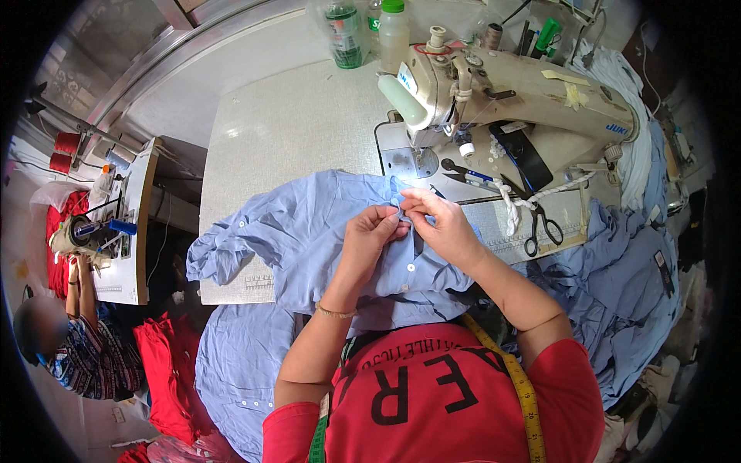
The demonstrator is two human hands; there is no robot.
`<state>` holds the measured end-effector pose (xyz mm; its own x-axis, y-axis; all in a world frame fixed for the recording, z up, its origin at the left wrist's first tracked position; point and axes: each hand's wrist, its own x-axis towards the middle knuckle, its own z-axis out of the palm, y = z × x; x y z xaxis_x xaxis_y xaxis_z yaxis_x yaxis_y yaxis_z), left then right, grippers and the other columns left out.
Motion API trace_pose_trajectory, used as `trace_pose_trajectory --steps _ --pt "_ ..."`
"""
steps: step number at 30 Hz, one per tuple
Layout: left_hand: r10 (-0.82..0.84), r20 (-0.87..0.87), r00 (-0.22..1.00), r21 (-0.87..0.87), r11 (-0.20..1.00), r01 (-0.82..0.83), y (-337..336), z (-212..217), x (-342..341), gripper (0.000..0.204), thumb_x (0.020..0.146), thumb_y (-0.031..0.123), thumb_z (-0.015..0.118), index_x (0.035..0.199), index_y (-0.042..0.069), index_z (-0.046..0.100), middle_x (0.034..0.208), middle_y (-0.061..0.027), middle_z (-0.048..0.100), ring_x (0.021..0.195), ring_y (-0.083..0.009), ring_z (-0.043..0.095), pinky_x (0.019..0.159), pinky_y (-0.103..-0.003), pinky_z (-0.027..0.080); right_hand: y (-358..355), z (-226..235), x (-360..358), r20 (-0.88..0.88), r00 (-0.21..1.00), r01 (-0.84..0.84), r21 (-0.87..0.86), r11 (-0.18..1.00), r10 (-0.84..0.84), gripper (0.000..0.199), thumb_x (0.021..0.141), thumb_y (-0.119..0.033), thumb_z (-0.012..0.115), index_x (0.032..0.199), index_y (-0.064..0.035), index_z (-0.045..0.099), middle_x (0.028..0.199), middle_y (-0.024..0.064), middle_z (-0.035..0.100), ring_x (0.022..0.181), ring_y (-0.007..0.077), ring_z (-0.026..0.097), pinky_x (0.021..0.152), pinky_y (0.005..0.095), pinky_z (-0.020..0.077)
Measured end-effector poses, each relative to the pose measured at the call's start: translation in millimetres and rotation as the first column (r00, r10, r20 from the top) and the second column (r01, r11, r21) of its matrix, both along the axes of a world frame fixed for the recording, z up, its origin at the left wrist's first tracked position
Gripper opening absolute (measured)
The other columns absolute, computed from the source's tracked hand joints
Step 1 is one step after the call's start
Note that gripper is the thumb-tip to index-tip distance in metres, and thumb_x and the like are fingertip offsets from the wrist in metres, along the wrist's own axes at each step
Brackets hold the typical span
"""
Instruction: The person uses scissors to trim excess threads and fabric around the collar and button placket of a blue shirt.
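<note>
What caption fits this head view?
Both hands, left hand and right hand, pinch a blue shirt beside a sewing machine.

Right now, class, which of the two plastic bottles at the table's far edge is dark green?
The left-hand dark green plastic bottle; the white plastic bottle beside it has only a green cap.

A soft, matt light-blue cloth shirt (309, 231), creased and set with small glossy white buttons, lies on a pale speckled table top (285, 116) with a smooth, faintly shiny finish. The sewing machine (509, 92) has a cream enamelled metal body, scuffed and dull. Black-handled scissors (532, 216) show dark metal blades. A clear plastic bottle (394, 35) looks glossy.
</note>
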<state>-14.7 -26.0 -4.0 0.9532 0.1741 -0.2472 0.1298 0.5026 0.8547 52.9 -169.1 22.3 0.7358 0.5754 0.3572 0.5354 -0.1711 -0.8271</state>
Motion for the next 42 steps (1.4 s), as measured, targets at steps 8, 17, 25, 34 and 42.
trace_pose_trajectory --steps 8,17,25,34,42 --pt "-0.065 0.046 0.997 -0.077 0.995 0.069 5 -7 2 0.015 0.093 0.013 0.052 0.097 -0.001 0.057 0.092 -0.0053 0.061 0.084 -0.0131 0.06 0.082 -0.027 0.05 0 2 1 -0.023 0.999 -0.04 0.042 0.998 0.041 0.034 0.08 0.004 0.056 0.113 -0.0015 0.055 0.09 0.0149 0.063 0.081 0.0244 0.064 0.07 0.0322 0.0522" --pt "-0.09 0.074 0.993 -0.117 0.988 0.098 7 -5 1 0.016 0.093 0.014 0.051 0.098 -0.001 0.057 0.094 -0.0051 0.059 0.085 -0.0131 0.059 0.082 -0.028 0.049 -3 10 10 0.047 0.995 -0.088 -0.034 0.995 0.09 0.012 0.078 -0.002 0.061 0.089 0.0014 0.058 0.083 0.0121 0.06 0.076 0.0229 0.06 0.068 0.0315 0.0476" --pt "-0.119 0.086 0.989 -0.08 0.989 0.126 8 -5 2 0.017 0.094 0.014 0.05 0.098 -0.001 0.056 0.095 -0.0054 0.059 0.086 -0.0133 0.058 0.084 -0.029 0.049 -2 11 24 -0.076 0.971 -0.234 -0.117 0.965 0.226 0.011 0.078 -0.006 0.061 0.085 0.0011 0.057 0.079 0.0105 0.056 0.073 0.0209 0.057 0.067 0.0306 0.0465" --pt "-0.086 0.08 0.993 -0.069 0.993 0.091 6 -5 1 0.017 0.095 0.014 0.048 0.099 -0.002 0.054 0.093 -0.006 0.058 0.084 -0.0136 0.058 0.082 -0.028 0.049 -5 5 18 -0.159 0.943 -0.308 -0.088 0.947 0.292 0.007 0.081 -0.007 0.058 0.082 -0.0013 0.052 0.08 0.0073 0.051 0.07 0.0171 0.054 0.067 0.0295 0.0456" --pt "-0.101 0.086 0.991 -0.09 0.99 0.108 8 -5 1 0.015 0.094 0.013 0.05 0.097 0.0 0.056 0.094 -0.005 0.059 0.083 -0.0132 0.058 0.081 -0.029 0.049 -2 10 19 0.228 0.959 -0.148 -0.096 0.984 0.167 0.008 0.077 -0.006 0.062 0.082 -0.0018 0.057 0.079 0.0103 0.055 0.075 0.0258 0.057 0.067 0.0329 0.047"
